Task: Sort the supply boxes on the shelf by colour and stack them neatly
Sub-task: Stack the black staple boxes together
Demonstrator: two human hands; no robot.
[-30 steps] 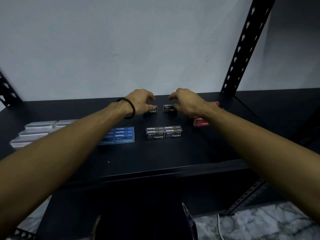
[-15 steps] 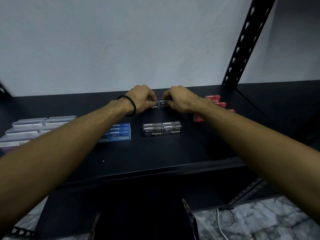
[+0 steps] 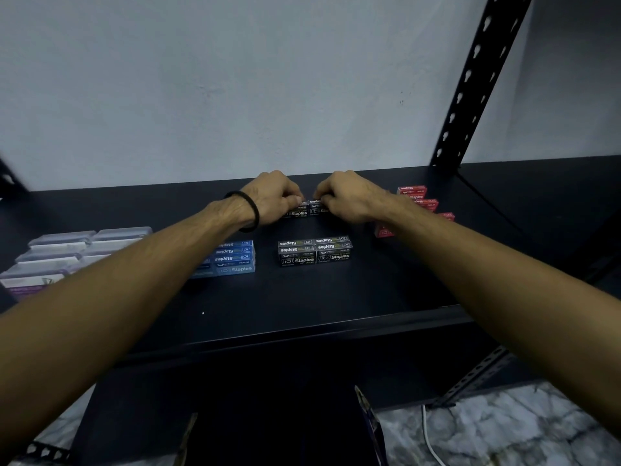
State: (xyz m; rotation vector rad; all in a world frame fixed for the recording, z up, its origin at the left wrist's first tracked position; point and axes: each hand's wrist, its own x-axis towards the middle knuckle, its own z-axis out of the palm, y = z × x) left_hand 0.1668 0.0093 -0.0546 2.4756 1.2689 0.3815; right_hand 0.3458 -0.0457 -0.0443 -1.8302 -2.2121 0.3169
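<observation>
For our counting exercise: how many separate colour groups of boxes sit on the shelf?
4: clear boxes far left, blue staple boxes left of centre, black staple boxes centre, red staple boxes right. The arms may hide more.

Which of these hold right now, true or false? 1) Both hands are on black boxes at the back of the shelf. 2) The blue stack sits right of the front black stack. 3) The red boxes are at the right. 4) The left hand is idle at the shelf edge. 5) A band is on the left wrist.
1) True: the left hand and right hand each grip black boxes at the back of the shelf.
2) False: the blue stack is left of the front black stack.
3) True: the red boxes are at the right.
4) False: it grips a black box.
5) True: a band circles it.
</observation>
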